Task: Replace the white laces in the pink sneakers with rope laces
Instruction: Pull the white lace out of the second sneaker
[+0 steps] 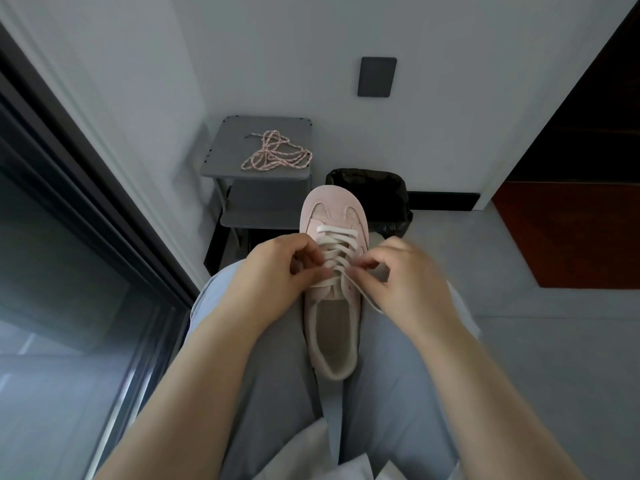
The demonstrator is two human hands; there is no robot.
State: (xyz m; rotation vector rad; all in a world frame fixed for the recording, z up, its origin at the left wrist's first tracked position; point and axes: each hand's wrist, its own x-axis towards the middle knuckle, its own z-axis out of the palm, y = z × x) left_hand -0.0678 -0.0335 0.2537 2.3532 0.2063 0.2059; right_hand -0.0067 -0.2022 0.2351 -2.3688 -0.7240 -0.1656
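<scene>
A pink sneaker [332, 216] lies on my lap between my thighs, toe pointing away from me. Its white lace [337, 244] crosses the eyelets in several rows. My left hand [277, 271] has curled fingers at the sneaker's left side, pinching the lace near the lower rows. My right hand [401, 275] pinches a loose lace end at the right side, and that end trails down past the collar. The pink-and-white rope laces [277, 155] lie in a loose pile on a grey stool [225, 168] ahead.
A bin with a black bag [381, 188] stands right of the stool, partly behind the sneaker's toe. A dark-framed glass door [69, 220] runs along my left. A white wall with a dark plate [376, 76] is ahead, and a brown floor panel [571, 237] lies at right.
</scene>
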